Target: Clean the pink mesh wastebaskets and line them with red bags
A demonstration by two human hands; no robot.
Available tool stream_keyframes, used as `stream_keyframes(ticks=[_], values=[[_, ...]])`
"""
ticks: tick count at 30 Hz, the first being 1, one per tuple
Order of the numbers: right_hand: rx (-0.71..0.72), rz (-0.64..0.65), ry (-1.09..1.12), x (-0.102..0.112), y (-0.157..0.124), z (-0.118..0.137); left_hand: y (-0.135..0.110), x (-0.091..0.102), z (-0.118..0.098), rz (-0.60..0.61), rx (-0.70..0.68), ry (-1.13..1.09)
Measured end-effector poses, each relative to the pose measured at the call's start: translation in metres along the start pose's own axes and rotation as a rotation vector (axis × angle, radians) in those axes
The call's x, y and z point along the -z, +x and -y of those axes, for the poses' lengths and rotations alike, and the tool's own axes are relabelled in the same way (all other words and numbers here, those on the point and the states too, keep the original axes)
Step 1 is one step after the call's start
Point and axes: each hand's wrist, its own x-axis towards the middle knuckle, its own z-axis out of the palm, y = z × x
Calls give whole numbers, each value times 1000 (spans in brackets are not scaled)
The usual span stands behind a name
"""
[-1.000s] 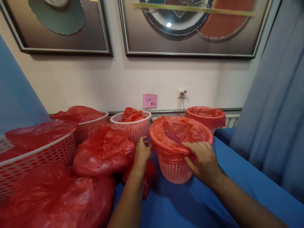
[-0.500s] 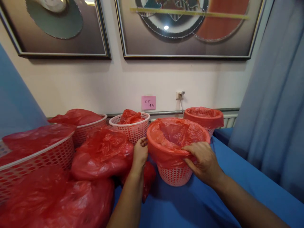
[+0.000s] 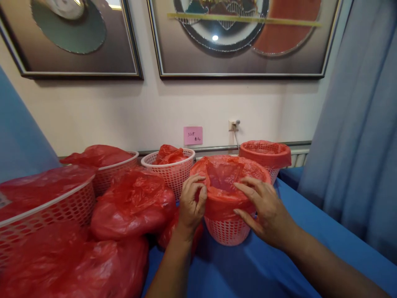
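Observation:
A pink perforated plastic basket stands upright before me on the blue cloth. A red plastic bag lines it, folded out over its rim. At the left of the rim is my left hand, fingers curled and thumb apart, with nothing visible in them. My right hand is at the front right of the rim. Its fingers and thumb are spread around the folded edge without gripping it. Whether the fingertips touch the bag, I cannot tell.
Filled red bags lie on the left. Behind them stand a white-rimmed basket and a larger basket, both with red bags. Another lined basket is at the back right. A blue curtain hangs at the right.
My right hand has loosened its grip on the bag's folded edge and its fingers have spread. My left hand has moved right and up to the rim.

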Motion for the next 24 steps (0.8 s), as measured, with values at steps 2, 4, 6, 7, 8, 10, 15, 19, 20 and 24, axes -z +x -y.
stream_keyframes(ticks=[2, 4, 6, 7, 8, 10, 15, 19, 20, 24], values=[[57, -11, -29, 6, 15, 12, -2, -4, 4, -44, 11, -33], [99, 96, 8, 5, 31, 24, -4, -5, 7, -51, 12, -33], [48, 291, 22, 0, 45, 30, -5, -3, 8, -39, 11, -6], [1, 385, 0, -4, 50, 30, -4, -2, 8, -28, 1, 13], [-41, 462, -30, -8, 54, 28, -4, 0, 8, -15, -17, 34], [-72, 558, -71, -12, 61, 20, -2, 4, 7, 28, -71, 71], [23, 795, 75, -3, 76, -2, 1, 5, 8, 58, -101, 99], [-26, 509, 285, 20, 81, -28, -1, 3, 12, 17, -60, 62], [-73, 386, 304, 25, 80, -39, -1, 2, 13, 9, -53, 50], [-136, 166, 186, 31, 62, -91, -1, -1, 16, -19, -66, 24]])
